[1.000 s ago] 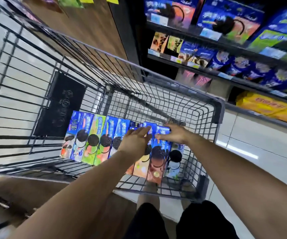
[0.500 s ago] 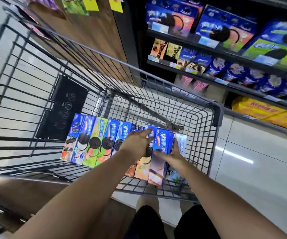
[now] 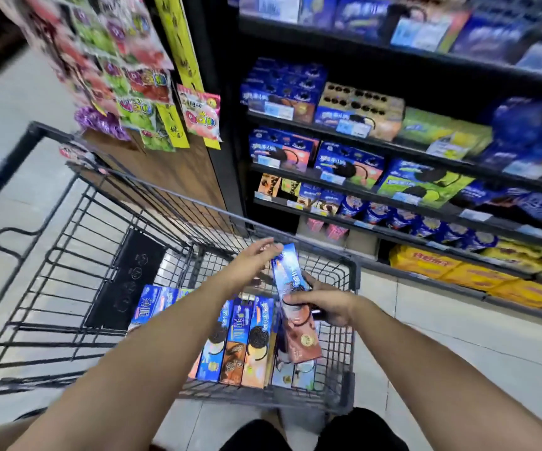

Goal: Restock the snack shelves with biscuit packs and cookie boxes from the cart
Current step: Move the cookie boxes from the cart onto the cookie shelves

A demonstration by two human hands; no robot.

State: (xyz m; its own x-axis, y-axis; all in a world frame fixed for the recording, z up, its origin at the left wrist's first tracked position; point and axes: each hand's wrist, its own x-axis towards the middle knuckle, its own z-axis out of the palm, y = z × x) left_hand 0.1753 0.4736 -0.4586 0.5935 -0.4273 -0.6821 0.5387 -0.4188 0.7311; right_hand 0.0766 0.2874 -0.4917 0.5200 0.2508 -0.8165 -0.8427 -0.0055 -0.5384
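Note:
A blue and brown cookie box point(image 3: 295, 307) is lifted above the row of cookie boxes point(image 3: 247, 340) standing in the black wire cart point(image 3: 68, 255). My right hand point(image 3: 325, 304) grips this box around its middle, thumb across the front. My left hand point(image 3: 256, 258) reaches over the cart with straight fingers touching the box's top end. The snack shelves point(image 3: 393, 151) on the right hold rows of similar blue cookie boxes.
Candy bags point(image 3: 133, 79) hang on a wooden end panel point(image 3: 172, 177) just beyond the cart. Yellow boxes point(image 3: 442, 265) fill the lowest shelf. Pale tiled floor point(image 3: 458, 336) lies between the cart and the shelving. My legs stand behind the cart.
My right hand has pulled one cookie box up out of the row in the cart. My left hand has moved from the row to the box's top. The view has tilted up toward the shelves.

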